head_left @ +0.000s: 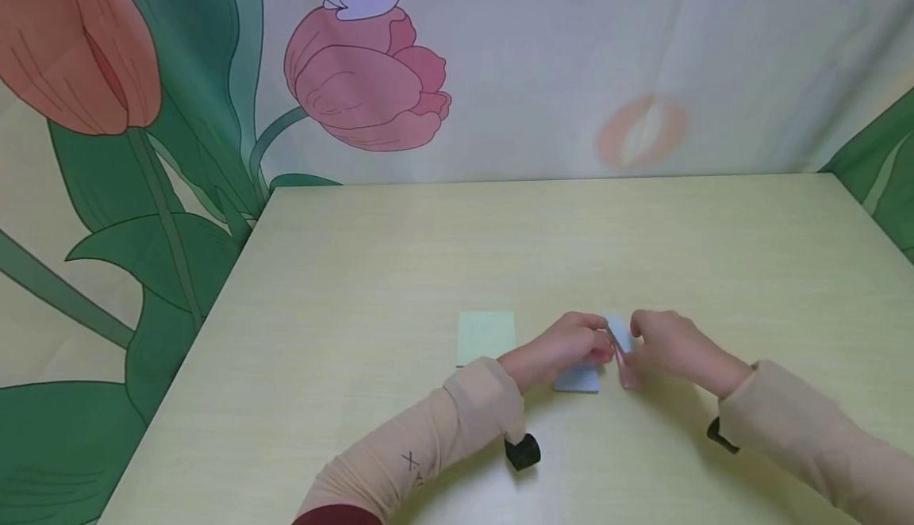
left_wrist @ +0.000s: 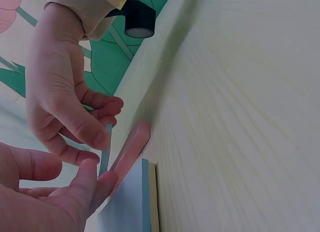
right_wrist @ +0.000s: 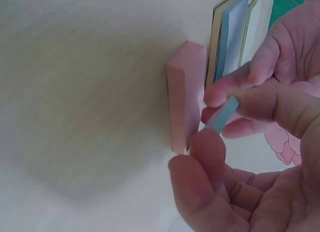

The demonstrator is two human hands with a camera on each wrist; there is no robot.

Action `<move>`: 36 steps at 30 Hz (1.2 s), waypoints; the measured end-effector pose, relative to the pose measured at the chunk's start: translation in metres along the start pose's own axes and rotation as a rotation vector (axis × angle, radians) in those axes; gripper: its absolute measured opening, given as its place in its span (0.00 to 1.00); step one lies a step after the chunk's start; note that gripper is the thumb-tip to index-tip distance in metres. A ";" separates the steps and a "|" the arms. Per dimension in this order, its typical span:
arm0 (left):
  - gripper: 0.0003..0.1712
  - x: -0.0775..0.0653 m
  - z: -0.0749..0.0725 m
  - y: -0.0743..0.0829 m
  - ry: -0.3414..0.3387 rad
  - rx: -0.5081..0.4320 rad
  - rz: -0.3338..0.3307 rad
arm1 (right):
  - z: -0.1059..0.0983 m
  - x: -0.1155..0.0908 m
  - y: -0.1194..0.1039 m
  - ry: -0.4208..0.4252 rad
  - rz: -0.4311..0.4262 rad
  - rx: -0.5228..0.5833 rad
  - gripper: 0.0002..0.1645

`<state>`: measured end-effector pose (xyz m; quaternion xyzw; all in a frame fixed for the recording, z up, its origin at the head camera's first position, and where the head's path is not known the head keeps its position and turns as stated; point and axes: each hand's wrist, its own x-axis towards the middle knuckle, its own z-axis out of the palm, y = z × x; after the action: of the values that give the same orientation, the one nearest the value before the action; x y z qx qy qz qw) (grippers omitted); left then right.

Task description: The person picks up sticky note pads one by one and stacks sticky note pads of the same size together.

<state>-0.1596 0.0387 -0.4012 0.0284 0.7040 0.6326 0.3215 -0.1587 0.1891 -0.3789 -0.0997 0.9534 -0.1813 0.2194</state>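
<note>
In the head view both hands meet over a small flat blue sticky-note pad (head_left: pixel 619 333) held above the table. My right hand (head_left: pixel 667 342) pinches it between thumb and finger. Fingers of my left hand (head_left: pixel 567 346) lie on either side of its other end, and the left thumb stands apart. Just below is a pink pad (right_wrist: pixel 186 94), partly hidden by the right hand in the head view. A larger blue pad (left_wrist: pixel 125 197) lies beside it on a yellowish pad (left_wrist: pixel 154 197), half covered by the left hand from above.
A pale green square pad (head_left: pixel 485 336) lies on the light wooden table (head_left: pixel 321 311), left of the hands. A patterned cloth (head_left: pixel 528 57) hangs behind the table's far edge. Dark wrist cameras (head_left: pixel 523 452) sit under both sleeves.
</note>
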 end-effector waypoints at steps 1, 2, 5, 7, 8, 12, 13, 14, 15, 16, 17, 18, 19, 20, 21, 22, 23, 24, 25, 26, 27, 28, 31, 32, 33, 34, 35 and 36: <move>0.10 0.000 0.000 0.000 0.000 -0.001 -0.005 | 0.001 0.000 0.001 0.000 -0.003 0.003 0.23; 0.10 0.000 0.001 0.000 0.002 -0.001 -0.010 | 0.002 -0.001 0.001 0.002 -0.009 0.005 0.25; 0.07 0.002 0.002 0.000 0.009 -0.001 -0.020 | 0.004 -0.001 0.002 0.000 -0.003 0.012 0.26; 0.09 0.002 0.003 0.000 0.016 -0.001 -0.031 | 0.006 -0.001 0.003 -0.003 0.004 0.021 0.26; 0.11 0.002 0.003 0.000 0.020 -0.007 -0.037 | 0.007 -0.001 0.003 -0.003 0.008 0.027 0.26; 0.17 0.002 0.005 0.000 0.027 -0.023 -0.053 | 0.011 -0.002 0.005 0.001 0.015 0.047 0.24; 0.18 0.003 0.005 0.000 0.028 -0.026 -0.054 | 0.012 -0.002 0.005 0.004 0.015 0.051 0.23; 0.19 0.003 0.005 -0.001 0.028 -0.030 -0.054 | 0.013 -0.002 0.006 0.006 0.015 0.055 0.23; 0.21 0.003 0.005 -0.001 0.028 -0.030 -0.054 | 0.014 -0.002 0.006 0.010 0.015 0.056 0.23; 0.22 0.003 0.005 -0.001 0.028 -0.032 -0.055 | 0.014 -0.002 0.006 0.013 0.014 0.058 0.22; 0.23 0.003 0.006 -0.001 0.027 -0.034 -0.056 | 0.015 -0.003 0.006 0.017 0.013 0.060 0.22; 0.23 0.003 0.006 -0.001 0.026 -0.035 -0.057 | 0.015 -0.003 0.006 0.021 0.012 0.064 0.22; 0.23 0.003 0.006 -0.001 0.025 -0.036 -0.057 | 0.016 -0.003 0.006 0.025 0.010 0.066 0.22; 0.23 0.003 0.006 -0.001 0.024 -0.038 -0.058 | 0.017 -0.004 0.006 0.027 0.008 0.069 0.22; 0.24 0.003 0.006 -0.001 0.024 -0.039 -0.060 | 0.017 -0.004 0.006 0.030 0.007 0.072 0.22; 0.24 0.003 0.006 -0.001 0.024 -0.040 -0.062 | 0.018 -0.005 0.006 0.033 0.006 0.076 0.22; 0.24 0.002 0.006 -0.001 0.025 -0.040 -0.063 | 0.018 -0.005 0.006 0.035 0.006 0.078 0.22; 0.24 0.002 0.006 -0.001 0.025 -0.040 -0.063 | 0.018 -0.005 0.006 0.038 0.006 0.079 0.22; 0.24 0.002 0.006 -0.001 0.026 -0.037 -0.064 | 0.019 -0.006 0.006 0.040 0.008 0.082 0.22; 0.25 0.001 0.006 -0.001 0.027 -0.033 -0.065 | 0.019 -0.006 0.006 0.041 0.012 0.086 0.22; 0.25 0.001 0.007 0.000 0.026 -0.030 -0.067 | 0.019 -0.006 0.006 0.042 0.014 0.088 0.22; 0.24 0.001 0.007 -0.001 0.025 -0.026 -0.069 | 0.019 -0.006 0.007 0.044 0.017 0.089 0.22; 0.25 -0.001 0.007 -0.001 0.024 -0.022 -0.074 | 0.020 -0.006 0.007 0.049 0.019 0.090 0.22; 0.25 -0.001 0.008 -0.001 0.024 -0.024 -0.075 | 0.021 -0.006 0.008 0.052 0.018 0.089 0.22; 0.25 -0.001 0.008 -0.001 0.022 -0.027 -0.076 | 0.021 -0.007 0.009 0.057 0.013 0.085 0.21; 0.26 -0.002 0.008 -0.001 0.020 -0.028 -0.075 | 0.022 -0.007 0.009 0.060 0.009 0.079 0.20; 0.26 -0.002 0.009 -0.001 0.018 -0.028 -0.074 | 0.022 -0.007 0.010 0.062 0.004 0.075 0.19; 0.26 -0.003 0.009 -0.002 0.012 -0.026 -0.070 | 0.022 -0.008 0.010 0.065 -0.001 0.071 0.18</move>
<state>-0.1524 0.0453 -0.4016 -0.0043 0.6982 0.6301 0.3398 -0.1426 0.1937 -0.3985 -0.0864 0.9530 -0.2181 0.1915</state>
